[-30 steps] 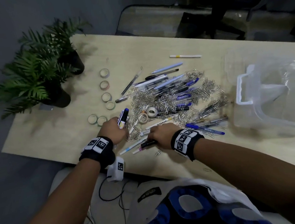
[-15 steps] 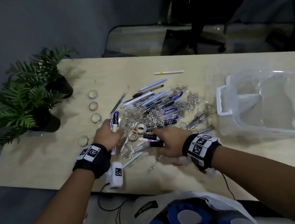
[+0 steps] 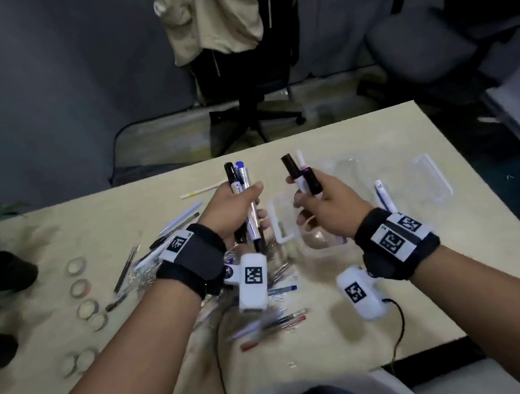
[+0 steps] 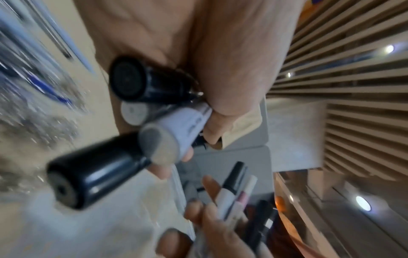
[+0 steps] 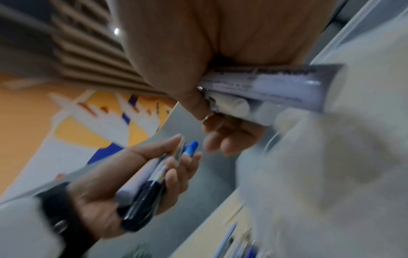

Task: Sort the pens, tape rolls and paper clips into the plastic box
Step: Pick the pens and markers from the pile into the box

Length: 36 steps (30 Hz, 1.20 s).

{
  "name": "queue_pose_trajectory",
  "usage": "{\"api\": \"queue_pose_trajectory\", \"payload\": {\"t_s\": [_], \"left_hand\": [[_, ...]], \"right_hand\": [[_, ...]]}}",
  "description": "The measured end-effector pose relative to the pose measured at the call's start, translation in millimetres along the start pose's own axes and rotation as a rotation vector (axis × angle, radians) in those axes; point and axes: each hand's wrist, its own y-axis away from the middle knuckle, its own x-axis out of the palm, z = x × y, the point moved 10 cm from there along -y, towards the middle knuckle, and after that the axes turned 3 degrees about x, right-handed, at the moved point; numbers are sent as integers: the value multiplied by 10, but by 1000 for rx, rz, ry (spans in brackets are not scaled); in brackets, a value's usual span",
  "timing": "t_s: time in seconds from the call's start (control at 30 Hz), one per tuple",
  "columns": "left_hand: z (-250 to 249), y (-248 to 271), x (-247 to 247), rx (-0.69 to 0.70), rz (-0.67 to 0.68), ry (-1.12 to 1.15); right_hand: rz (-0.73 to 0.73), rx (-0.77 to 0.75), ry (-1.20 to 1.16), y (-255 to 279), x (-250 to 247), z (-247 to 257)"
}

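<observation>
While both fists are raised over the desk: pens held, none yet dropped
Left hand (image 3: 232, 208): curled round a bundle of black-capped and blue-capped marker pens (image 3: 241, 195), gripped mid-barrel
Left bundle axis: near upright, caps toward the far edge of the desk, butt ends pointing down at the pile
Right hand (image 3: 324, 204): curled round a second bundle of white-barrelled markers with black and pink caps (image 3: 302, 174), likewise gripped mid-barrel
Right bundle axis: upright, tilted slightly left, caps away from the body
Clear plastic box with white latch handle (image 3: 283, 226): flat on the pale wooden table (image 3: 348, 332), directly beneath and just beyond the right hand, its near-left end under the gap between the two fists
Box contents: one white pen (image 3: 385, 197) apparently inside, toward the right; rest too transparent to judge
Nearer hand: right, already above the open box; left just beside its left end
Likely need: turn barrels from upright to flat along the box's length, then loosen fingers
Left behind: loose pens and silver paper clips (image 3: 150, 271) under the left wrist, small tape rolls (image 3: 79, 287) in a row well to the left
</observation>
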Motion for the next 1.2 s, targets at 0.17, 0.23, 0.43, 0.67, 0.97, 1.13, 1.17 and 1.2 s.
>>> {"api": "queue_pose_trajectory", "payload": {"t_s": [0.17,0.23,0.43,0.67,0.97,1.13,1.17,1.2], "left_hand": [[-99,-155,958,-66,104,34],[-105,-191,1290,-86,143,31],[26,-480,1986,-61,157,-192],[-36,-428,2519,-36,150,-463],[35,-500,2546,-64,75,-595],[43,-480,2541,-79,85,-573],[41,-483,2538,-75,93,-575],[40,-494,2528,-72,100,-582]], "right_hand": [[-174,89,-143,62,-955,-193],[-235,118,-164,74,-1267,-312],[-311,244,-139,116,-1806,-686],[-283,284,-80,48,-1876,-802],[-248,301,100,-58,-1870,-864],[-318,322,103,-88,-1936,-939],[-306,318,111,-90,-1915,-938],[-298,318,125,-100,-1908,-954]]}}
